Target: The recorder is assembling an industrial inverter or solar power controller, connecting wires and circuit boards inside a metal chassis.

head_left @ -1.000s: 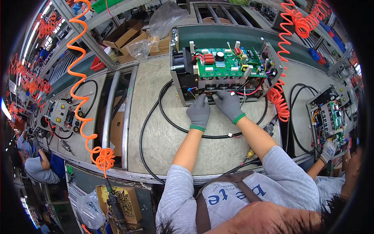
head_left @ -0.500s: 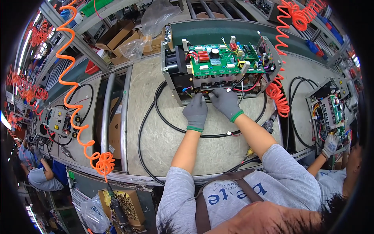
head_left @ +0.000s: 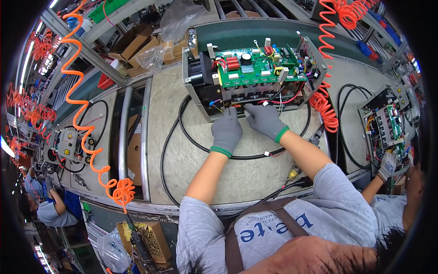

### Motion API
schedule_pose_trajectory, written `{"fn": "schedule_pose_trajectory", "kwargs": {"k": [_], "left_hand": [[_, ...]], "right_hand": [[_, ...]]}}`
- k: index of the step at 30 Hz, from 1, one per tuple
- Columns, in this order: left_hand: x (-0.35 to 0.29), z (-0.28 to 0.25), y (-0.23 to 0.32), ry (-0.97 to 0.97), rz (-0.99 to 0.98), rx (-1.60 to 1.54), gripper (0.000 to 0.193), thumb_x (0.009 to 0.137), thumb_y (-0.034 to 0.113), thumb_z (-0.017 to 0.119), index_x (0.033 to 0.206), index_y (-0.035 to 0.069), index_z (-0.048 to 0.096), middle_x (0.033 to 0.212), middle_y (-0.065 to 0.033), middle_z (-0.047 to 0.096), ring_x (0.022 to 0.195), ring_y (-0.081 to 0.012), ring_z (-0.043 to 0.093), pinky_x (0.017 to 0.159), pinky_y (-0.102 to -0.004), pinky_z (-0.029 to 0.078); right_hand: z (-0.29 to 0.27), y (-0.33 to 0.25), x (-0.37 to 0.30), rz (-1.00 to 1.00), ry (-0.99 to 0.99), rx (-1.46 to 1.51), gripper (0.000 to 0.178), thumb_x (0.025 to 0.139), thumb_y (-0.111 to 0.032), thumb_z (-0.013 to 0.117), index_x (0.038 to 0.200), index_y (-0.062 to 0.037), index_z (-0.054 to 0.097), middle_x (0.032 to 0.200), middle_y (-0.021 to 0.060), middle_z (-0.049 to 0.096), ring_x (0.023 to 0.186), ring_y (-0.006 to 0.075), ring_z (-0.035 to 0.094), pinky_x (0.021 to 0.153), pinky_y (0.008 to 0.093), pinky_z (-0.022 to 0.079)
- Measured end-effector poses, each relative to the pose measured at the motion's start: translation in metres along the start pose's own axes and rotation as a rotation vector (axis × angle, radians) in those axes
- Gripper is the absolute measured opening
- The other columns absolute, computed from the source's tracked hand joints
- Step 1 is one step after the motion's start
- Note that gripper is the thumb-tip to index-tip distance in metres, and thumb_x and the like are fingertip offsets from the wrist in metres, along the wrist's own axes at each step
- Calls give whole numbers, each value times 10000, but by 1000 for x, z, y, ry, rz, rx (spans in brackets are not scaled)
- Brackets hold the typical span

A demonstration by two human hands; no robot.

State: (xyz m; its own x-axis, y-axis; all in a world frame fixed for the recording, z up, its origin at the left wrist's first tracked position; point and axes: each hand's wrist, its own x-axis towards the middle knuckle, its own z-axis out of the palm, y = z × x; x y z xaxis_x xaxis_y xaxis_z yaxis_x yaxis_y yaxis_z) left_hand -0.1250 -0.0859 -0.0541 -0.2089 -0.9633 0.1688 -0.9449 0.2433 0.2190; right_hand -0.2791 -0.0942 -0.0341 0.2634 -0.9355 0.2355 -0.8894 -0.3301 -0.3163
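An open device chassis [head_left: 187,86] stands in front of me on the bench, with a green circuit board [head_left: 255,76] on top and a black fan at its left end. Grey gloves with green cuffs cover both my hands. At the chassis's lower near side, my left hand [head_left: 227,131] has its fingers bent inward beside a thin wire with a blue terminal [head_left: 214,102]. Just right of it, my right hand [head_left: 266,119] reaches to the same opening, fingers pressed together, below a red wire [head_left: 292,98]. The fingertips are partly hidden, so what they pinch is unclear.
Black cable [head_left: 171,132] loops around the chassis on the metal-topped bench [head_left: 205,182]. An orange coiled hose [head_left: 75,73] hangs at left, holding a screwdriver tool [head_left: 139,244] above a screw box [head_left: 157,242]. At right, a co-worker's gloved hand [head_left: 388,165] touches another chassis [head_left: 388,132].
The view has shifted slightly, and the chassis sits a little further left in it. My left hand has drawn slightly toward me and the gap between my hands has widened a little.
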Motion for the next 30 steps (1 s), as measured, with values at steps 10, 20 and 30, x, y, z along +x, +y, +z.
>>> {"fn": "schedule_pose_trajectory", "kwargs": {"k": [10, 20, 30], "left_hand": [[14, 7, 13, -188, 2, 138, 324, 807, 242, 595, 1060, 44, 555, 987, -128, 609, 785, -306, 661, 652, -416, 529], [-10, -3, 6, -110, -31, -64, 646, 782, 248, 586, 1346, 36, 354, 1189, -200, 555, 981, -368, 621, 796, -456, 509], [0, -23, 12, -148, -43, -19, 597, 749, 286, 604, 1286, 66, 468, 1179, -168, 565, 1011, -362, 611, 831, -438, 505]], "right_hand": [[-28, -21, 22, -45, -479, -243, 279, 801, -195, 560, 1044, -89, 648, 857, 127, 687, 827, 311, 680, 689, 445, 535], [-22, -17, 5, -17, -359, -169, 362, 772, -219, 592, 1104, -78, 628, 954, 181, 688, 895, 323, 678, 749, 408, 542], [-21, 12, 10, 211, -474, 427, 483, 868, -190, 466, 1343, -112, 504, 808, 138, 665, 646, 211, 636, 619, 345, 516]]}}
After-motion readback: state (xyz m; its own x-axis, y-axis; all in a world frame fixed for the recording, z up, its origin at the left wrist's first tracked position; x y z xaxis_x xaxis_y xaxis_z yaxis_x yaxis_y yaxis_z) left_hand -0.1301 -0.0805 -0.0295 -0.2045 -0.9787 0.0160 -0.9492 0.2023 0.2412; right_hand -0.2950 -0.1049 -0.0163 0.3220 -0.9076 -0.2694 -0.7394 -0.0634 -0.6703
